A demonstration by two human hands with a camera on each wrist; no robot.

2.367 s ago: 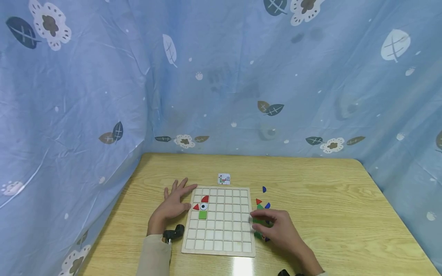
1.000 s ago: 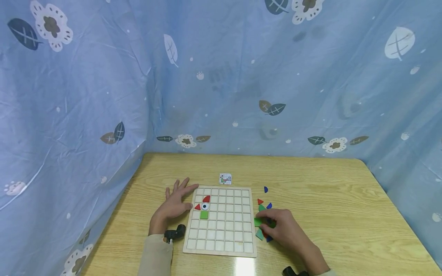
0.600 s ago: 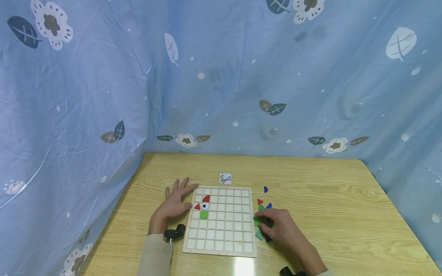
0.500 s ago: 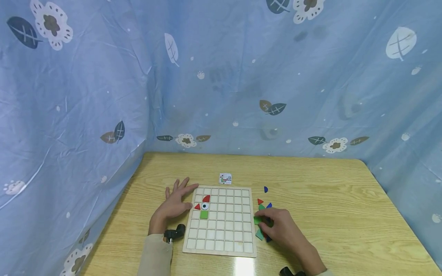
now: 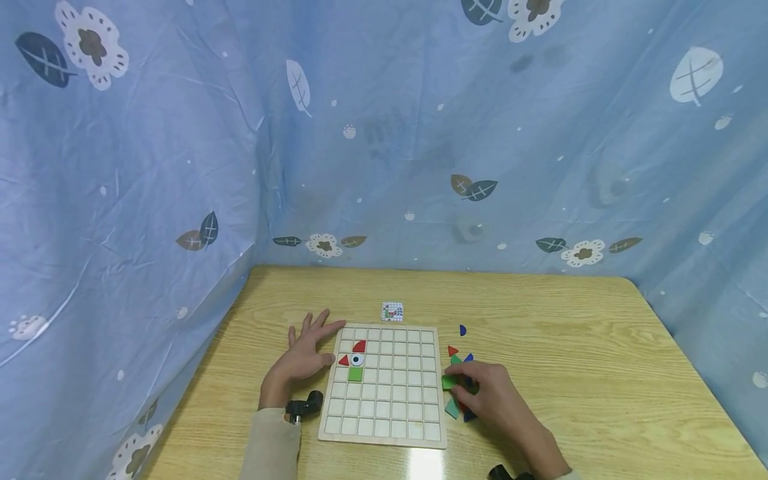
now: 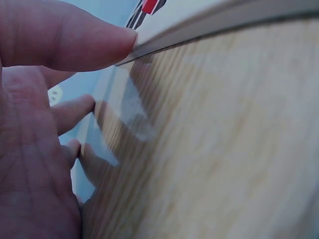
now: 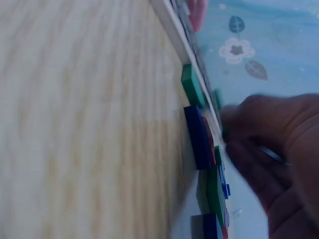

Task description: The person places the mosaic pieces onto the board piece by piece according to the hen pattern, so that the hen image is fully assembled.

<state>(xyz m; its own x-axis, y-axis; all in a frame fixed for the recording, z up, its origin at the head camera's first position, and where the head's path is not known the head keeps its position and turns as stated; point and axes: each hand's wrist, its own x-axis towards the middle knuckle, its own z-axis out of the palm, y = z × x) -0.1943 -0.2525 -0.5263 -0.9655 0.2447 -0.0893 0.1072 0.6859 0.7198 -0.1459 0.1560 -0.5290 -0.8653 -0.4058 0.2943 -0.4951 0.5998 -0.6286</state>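
The right hand (image 5: 492,393) pinches with thumb and index finger, the gap between them being only as wide as the piece needs; it has hold of a green piece (image 5: 449,382). This piece is just beside the right edge of the grid board (image 5: 391,392), and its free end points towards the board. Gripping it by the far end probably leaves that end free and visible (whether it is fully lifted, I cannot tell).

Around it lie loose pieces, among them a teal piece (image 5: 453,408), a red triangle (image 5: 453,351) and a blue half-round (image 5: 463,331), I think kept there for short reach.

On the board, the eye tile (image 5: 357,360) sits in a cell directly above a green square (image 5: 355,375), each shape squared to its cell.

The left hand (image 5: 303,355) grasps nothing; its fingers are spread, thumb and index finger touching the board's left side, likely to steady it. A small printed card (image 5: 393,312) lies beyond the far edge, where it seems easy to consult.
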